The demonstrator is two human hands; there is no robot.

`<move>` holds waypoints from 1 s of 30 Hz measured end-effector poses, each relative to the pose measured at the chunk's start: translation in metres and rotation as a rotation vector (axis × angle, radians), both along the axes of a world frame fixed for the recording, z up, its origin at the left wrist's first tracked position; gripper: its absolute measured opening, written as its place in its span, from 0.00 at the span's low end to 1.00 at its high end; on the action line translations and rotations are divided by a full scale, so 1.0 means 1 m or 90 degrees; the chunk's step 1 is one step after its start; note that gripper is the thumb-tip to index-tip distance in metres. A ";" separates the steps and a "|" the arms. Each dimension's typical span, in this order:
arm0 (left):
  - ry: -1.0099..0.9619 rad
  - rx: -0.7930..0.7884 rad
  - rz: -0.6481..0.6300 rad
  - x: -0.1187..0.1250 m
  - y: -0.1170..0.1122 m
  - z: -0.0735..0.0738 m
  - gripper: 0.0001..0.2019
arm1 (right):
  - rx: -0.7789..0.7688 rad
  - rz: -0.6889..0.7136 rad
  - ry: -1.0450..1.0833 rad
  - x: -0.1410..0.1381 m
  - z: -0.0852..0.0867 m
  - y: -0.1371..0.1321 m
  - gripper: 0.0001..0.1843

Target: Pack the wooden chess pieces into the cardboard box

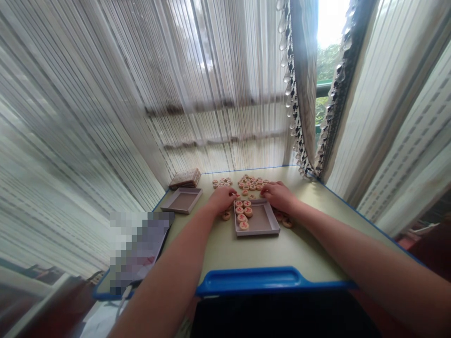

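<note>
A shallow grey tray (268, 225) lies in the middle of a pale green desk (253, 253). Several round wooden chess discs with red characters (243, 211) sit in its left part. More discs (251, 183) lie loose on the desk beyond the tray, and a few (287, 223) lie beside it. My left hand (221, 198) rests at the tray's far left corner, fingers curled over a disc. My right hand (279, 193) rests at the tray's far right corner, fingers bent down on the loose discs. What each hand holds is hidden.
A second empty grey tray (182, 200) lies to the left, with a small closed box (185, 178) behind it. A blurred flat object (141, 249) covers the desk's left front. The desk has a blue rim (253, 280). Striped curtains (176, 94) surround the desk.
</note>
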State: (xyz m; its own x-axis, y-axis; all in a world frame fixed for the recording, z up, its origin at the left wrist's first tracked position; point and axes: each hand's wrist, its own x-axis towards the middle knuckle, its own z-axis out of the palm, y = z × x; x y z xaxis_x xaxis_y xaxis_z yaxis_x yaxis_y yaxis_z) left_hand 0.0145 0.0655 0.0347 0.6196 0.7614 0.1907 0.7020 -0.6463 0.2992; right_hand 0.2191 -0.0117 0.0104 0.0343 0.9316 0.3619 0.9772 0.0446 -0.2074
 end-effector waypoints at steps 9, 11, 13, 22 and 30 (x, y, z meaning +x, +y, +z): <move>-0.018 -0.070 0.019 0.000 0.001 -0.001 0.12 | 0.007 -0.007 0.016 0.004 0.003 -0.002 0.16; -0.040 -0.096 0.041 0.000 0.000 0.000 0.10 | -0.017 -0.009 0.024 0.007 0.002 0.000 0.15; -0.070 -0.115 0.065 0.000 -0.001 0.000 0.10 | -0.030 -0.015 0.041 0.009 0.001 0.003 0.15; -0.189 -0.126 0.078 0.000 -0.008 0.004 0.10 | -0.015 -0.043 0.072 0.008 -0.003 0.002 0.16; -0.422 -0.313 -0.044 0.008 -0.016 0.008 0.18 | -0.020 -0.034 0.070 0.008 -0.002 0.001 0.16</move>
State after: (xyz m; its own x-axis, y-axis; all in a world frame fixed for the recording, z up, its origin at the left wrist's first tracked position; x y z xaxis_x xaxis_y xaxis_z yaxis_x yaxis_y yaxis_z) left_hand 0.0223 0.0494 0.0425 0.5444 0.8175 0.1881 0.2440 -0.3689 0.8969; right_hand 0.2270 -0.0105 0.0080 0.1227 0.9381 0.3238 0.9493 -0.0158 -0.3140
